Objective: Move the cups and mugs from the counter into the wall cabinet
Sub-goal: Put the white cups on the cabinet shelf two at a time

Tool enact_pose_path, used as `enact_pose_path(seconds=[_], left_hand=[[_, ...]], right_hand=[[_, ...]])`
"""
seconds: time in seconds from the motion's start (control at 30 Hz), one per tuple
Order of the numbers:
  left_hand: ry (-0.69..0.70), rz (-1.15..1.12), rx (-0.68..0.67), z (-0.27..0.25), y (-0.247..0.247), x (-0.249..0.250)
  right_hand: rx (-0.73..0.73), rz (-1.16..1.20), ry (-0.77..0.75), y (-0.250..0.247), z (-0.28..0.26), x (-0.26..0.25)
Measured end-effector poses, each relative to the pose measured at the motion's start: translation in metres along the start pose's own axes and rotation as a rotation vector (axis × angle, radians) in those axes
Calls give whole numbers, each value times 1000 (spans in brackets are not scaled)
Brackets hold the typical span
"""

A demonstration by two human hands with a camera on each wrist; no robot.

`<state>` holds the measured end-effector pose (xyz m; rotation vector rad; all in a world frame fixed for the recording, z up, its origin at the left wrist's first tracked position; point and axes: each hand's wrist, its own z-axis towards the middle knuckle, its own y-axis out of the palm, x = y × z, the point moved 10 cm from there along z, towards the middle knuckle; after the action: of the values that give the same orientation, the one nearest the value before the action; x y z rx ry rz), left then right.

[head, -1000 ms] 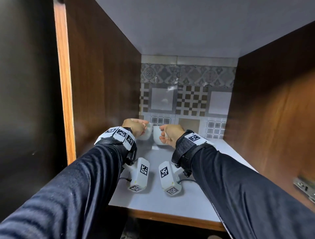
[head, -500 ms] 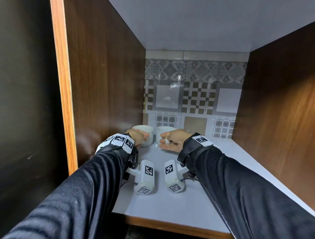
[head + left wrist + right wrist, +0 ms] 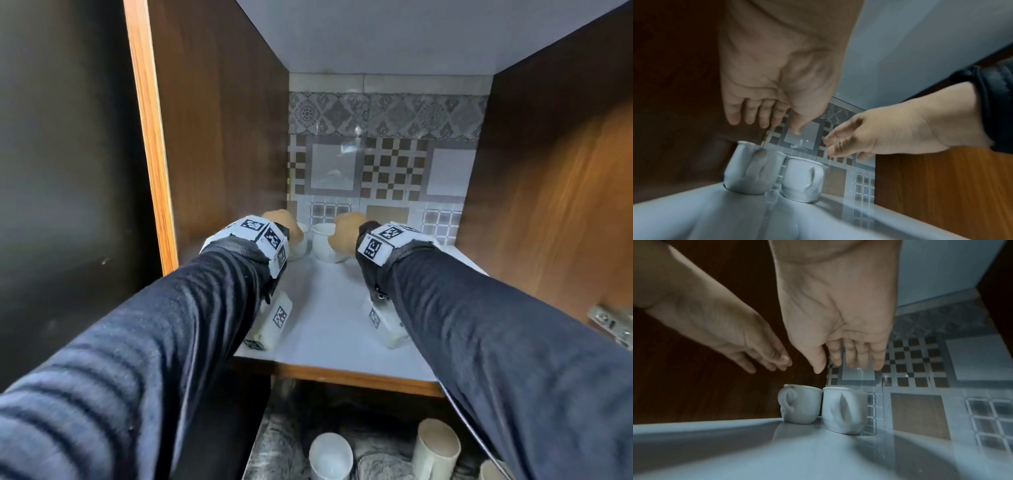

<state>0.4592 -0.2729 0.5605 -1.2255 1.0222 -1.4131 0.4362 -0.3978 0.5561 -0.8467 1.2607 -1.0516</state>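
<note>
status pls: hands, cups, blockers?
Left hand open, right hand open, both above the cups. Left cup and right cup upright on cabinet shelf. No blockers seen.

- Right hand [image 3: 838, 308] seen palm-on, fingers [image 3: 851, 358] straight, nothing held.
- Two white mugs [image 3: 844, 412] stood touching on the shelf [image 3: 777, 454], below the fingertips, apart from them.
- Left hand [image 3: 731, 331] seen alongside, relaxed.

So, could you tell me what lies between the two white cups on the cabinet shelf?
Nothing: the left cup and right cup stand rim to rim, per the right wrist view.
</note>
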Motion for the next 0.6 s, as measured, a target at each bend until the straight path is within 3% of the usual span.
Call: enact_pose_path(seconds=[0.23, 0.4, 0.6], left_hand=[[83, 57, 239, -49, -27, 8], [212, 61, 416, -99, -31, 18], [323, 6, 543, -159, -21, 30]], right_hand=[[159, -227, -130, -19, -26, -6], [339, -247, -265, -43, -76, -19], [453, -140, -355, -44, -150, -20]])
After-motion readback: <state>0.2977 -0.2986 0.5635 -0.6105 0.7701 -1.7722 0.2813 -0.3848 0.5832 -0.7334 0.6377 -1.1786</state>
